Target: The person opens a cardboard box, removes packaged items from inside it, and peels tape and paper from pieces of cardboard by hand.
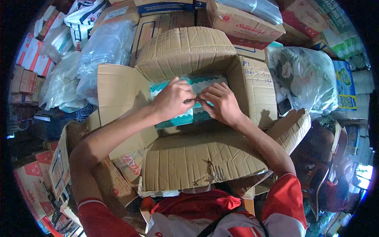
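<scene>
An open cardboard box (pixel 185 164) stands in front of me with its flaps folded outward. Inside it lie teal-and-white plastic-wrapped packs (pixel 179 119). Over these packs, my left hand (pixel 173 99) and my right hand (pixel 222 102) meet near the middle of the box. The fingers of both are closed in a pinch, with the fingertips almost touching. Something small and dark shows at the left fingertips, too small to name. What the right fingertips hold, if anything, is hidden.
Clear plastic bundles (pixel 104 53) are piled at the left, and a large clear plastic bag (pixel 306 79) sits at the right. Printed cartons (pixel 246 25) are stacked behind the box. More cartons (pixel 35 183) stand at the lower left. Handwriting marks the right flap (pixel 258 85).
</scene>
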{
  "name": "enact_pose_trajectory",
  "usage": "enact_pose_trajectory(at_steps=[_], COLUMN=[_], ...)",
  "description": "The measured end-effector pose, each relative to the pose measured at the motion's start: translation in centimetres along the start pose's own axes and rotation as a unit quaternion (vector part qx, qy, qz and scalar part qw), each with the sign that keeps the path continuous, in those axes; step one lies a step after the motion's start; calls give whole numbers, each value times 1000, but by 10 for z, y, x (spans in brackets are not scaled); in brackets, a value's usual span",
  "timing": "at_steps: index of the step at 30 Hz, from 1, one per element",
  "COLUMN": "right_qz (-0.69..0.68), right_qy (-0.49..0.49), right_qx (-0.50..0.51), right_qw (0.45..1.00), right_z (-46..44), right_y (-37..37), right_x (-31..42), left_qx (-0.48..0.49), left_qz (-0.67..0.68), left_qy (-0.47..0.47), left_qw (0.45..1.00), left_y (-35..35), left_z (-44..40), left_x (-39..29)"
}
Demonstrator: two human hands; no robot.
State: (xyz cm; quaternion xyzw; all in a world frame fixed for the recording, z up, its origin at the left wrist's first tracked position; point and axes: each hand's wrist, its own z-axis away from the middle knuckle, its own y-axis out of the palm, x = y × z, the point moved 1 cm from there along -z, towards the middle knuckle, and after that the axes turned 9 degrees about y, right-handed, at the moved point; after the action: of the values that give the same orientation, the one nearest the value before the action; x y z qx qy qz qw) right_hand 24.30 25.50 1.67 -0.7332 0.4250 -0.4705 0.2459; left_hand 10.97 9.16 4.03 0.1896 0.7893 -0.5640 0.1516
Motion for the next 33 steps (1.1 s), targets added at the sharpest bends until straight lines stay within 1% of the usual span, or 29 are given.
enact_pose_trajectory(at_steps=[7, 13, 16, 19, 22, 27, 33], right_qz=[29, 92, 121, 96, 33, 28, 33], right_qy=[-20, -79, -83, -77, -38, -31, -30], right_qx=[-13, 5, 26, 30, 11, 0, 12], right_qw=[999, 993, 989, 992, 999, 999, 999], right_z=[-3, -7, -5, -4, -4, -5, -4], right_y=[-2, -9, -8, -5, -6, -8, -6], right_x=[0, -3, -7, -6, -5, -2, -1], left_qx=[-24, -34, -39, -42, -43, -49, -50], left_qz=[-59, -48, -48, -45, -49, -32, -17], left_qy=[56, 46, 37, 41, 37, 30, 31], left_qw=[996, 997, 997, 997, 997, 998, 998], left_y=[3, 0, -1, 0, 2, 4, 5], left_z=[3, 1, 0, -1, -1, 1, 1], left_x=[3, 1, -3, -5, -4, -2, 0])
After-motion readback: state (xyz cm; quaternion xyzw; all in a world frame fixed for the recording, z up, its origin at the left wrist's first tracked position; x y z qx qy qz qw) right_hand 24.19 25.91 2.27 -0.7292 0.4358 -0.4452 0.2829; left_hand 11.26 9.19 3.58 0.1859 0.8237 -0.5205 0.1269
